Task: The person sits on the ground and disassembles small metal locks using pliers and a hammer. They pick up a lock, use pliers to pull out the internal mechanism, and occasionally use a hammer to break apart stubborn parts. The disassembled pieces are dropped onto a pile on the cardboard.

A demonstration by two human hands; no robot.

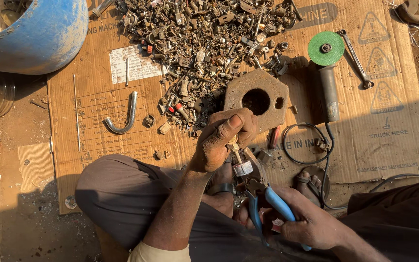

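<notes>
A flattened cardboard sheet (374, 145) on the ground keeps the scrap-metal pile (209, 43) and the green-disc angle grinder (328, 73) off the dirt. At its near edge, the left hand (224, 138) pinches a small brass fitting (238, 160) upright, steadying it. The right hand (311, 223), closed around blue-handled pliers (267, 201), brings the tips up beside it.

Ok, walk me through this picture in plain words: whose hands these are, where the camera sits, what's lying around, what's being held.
The single picture comes from a camera on the person's head, looking down at their own hands and lap. The left hand pinches a small metal fitting. The right hand holds blue-handled pliers, whose tips sit at that fitting. On the flattened cardboard lie a heap of scrap metal parts, a bent pipe, a plate with a round hole, an angle grinder with a green disc and a wrench.
</notes>
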